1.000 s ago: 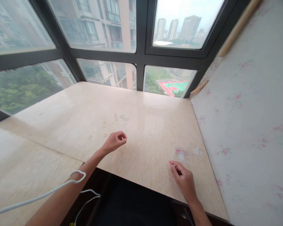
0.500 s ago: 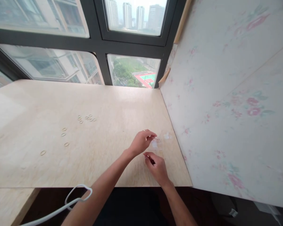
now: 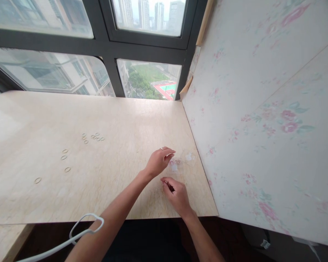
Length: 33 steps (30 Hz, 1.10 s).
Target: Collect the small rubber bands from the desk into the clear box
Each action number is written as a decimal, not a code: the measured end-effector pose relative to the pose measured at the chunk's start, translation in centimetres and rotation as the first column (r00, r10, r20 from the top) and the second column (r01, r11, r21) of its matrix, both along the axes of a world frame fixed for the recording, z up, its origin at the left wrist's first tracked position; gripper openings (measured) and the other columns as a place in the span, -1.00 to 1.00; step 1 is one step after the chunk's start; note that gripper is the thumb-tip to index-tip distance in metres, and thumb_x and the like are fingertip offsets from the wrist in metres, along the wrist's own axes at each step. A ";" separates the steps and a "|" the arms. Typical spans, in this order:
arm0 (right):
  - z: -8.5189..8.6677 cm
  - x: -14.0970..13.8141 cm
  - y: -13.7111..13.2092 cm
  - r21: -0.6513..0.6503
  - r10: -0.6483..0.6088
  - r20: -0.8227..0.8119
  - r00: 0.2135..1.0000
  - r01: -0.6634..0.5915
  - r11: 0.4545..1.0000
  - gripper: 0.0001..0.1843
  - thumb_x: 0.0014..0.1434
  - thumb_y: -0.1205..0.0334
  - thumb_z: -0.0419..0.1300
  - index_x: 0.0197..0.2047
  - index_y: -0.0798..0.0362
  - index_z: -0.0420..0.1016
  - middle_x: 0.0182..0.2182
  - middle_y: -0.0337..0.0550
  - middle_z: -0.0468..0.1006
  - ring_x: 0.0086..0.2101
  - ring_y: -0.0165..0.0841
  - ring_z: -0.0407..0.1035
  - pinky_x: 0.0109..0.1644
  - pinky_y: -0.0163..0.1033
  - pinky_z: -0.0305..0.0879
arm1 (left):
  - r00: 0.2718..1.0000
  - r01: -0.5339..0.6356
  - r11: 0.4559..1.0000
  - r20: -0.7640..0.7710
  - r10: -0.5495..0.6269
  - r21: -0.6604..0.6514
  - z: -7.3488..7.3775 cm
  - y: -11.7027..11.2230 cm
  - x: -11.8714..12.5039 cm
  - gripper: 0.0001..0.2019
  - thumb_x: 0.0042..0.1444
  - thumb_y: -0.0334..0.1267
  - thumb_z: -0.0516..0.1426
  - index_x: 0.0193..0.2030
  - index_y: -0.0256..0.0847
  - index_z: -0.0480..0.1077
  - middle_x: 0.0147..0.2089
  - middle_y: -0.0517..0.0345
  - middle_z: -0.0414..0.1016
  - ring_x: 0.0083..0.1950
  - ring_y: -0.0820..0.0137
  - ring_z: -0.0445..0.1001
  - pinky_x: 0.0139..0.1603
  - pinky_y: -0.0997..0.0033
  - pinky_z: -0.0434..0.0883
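My left hand is over the far left side of a small clear plastic box. Its thumb and fingers are slightly apart, and nothing shows between them. Inside the box lie small reddish rings and a pale patch. My right hand is nearer to me, just in front of the box, its thumb and forefinger pinched together. Whatever it may hold is too small to make out. A clear plastic piece with a white patch lies right of the box.
Several thin gold-coloured rings lie scattered on the left of the pale wooden tabletop. A floral-papered wall bounds the right side and a dark-framed window the back. A white cable loop hangs near my left forearm.
My left hand has drawn slightly up from the box, and its fingertips have parted, showing more of the reddish rings. My right hand keeps its pinch. The whole view has shifted a little.
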State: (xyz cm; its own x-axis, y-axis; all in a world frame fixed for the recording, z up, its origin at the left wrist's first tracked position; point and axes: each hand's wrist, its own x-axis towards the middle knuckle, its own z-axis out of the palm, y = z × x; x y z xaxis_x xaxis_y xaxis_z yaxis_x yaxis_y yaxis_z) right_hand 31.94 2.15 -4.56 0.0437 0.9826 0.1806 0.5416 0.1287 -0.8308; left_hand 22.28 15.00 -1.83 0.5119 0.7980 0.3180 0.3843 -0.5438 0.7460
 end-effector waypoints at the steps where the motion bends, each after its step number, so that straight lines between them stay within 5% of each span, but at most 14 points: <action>1: 0.1 0.0 0.0 0.000 -0.001 0.006 1.000 0.001 1.000 -0.76 0.23 0.28 0.06 -0.19 0.03 0.56 -0.45 -0.20 0.61 -0.47 -0.37 0.46 -0.36 -0.32 0.33 | 0.999 -0.033 0.999 0.022 0.032 0.010 0.0 0.0 -0.6 -0.83 0.21 -0.36 0.09 -0.14 -0.22 0.51 -0.17 0.06 0.57 -0.35 0.46 0.45 -0.26 0.44 0.40; 13: -0.1 0.1 -0.3 -0.069 -0.021 0.031 0.999 0.024 0.997 -0.63 0.27 -0.01 0.04 -0.17 0.02 0.58 -0.41 -0.10 0.62 -0.39 -0.26 0.51 -0.29 -0.26 0.44 | 0.955 -0.288 0.957 -0.085 0.284 -0.035 -2.5 -0.3 -12.1 -0.80 0.23 -0.30 0.03 -0.15 -0.21 0.49 -0.21 0.08 0.57 -0.33 0.42 0.46 -0.21 0.39 0.39; 21: 0.3 -1.1 0.1 -0.160 -0.103 -0.045 0.994 0.095 0.982 -0.50 0.19 -0.17 0.08 -0.27 0.10 0.60 -0.69 -0.29 0.32 -0.65 -0.39 0.27 -0.57 -0.34 0.26 | 0.939 -0.327 0.928 0.047 0.340 -0.177 -4.0 -0.3 -15.0 -0.77 0.19 -0.43 -0.03 -0.16 -0.23 0.43 -0.31 0.10 0.56 -0.29 0.40 0.50 -0.21 0.40 0.37; 29: 3.7 -9.7 6.3 -0.083 0.130 -0.148 0.980 -0.144 0.986 -0.54 0.26 -0.10 0.04 -0.19 0.10 0.57 -0.66 -0.31 0.30 -0.65 -0.45 0.19 -0.61 -0.37 0.16 | 0.894 -0.272 0.908 0.265 0.361 -0.318 -4.1 -0.5 -15.5 -0.76 0.23 -0.28 -0.05 -0.14 -0.21 0.43 -0.34 0.11 0.55 -0.41 0.44 0.43 -0.31 0.44 0.34; 33: 5.5 -15.2 12.3 0.007 0.279 -0.090 0.956 -0.280 0.960 -0.59 0.28 -0.04 0.01 -0.17 0.09 0.54 -0.64 -0.31 0.33 -0.62 -0.44 0.25 -0.55 -0.37 0.22 | 0.868 -0.296 0.901 0.303 0.393 -0.318 -4.6 -0.1 -15.6 -0.80 0.12 -0.35 -0.01 -0.43 -0.24 0.41 -0.46 0.10 0.49 -0.42 0.40 0.40 -0.39 0.45 0.29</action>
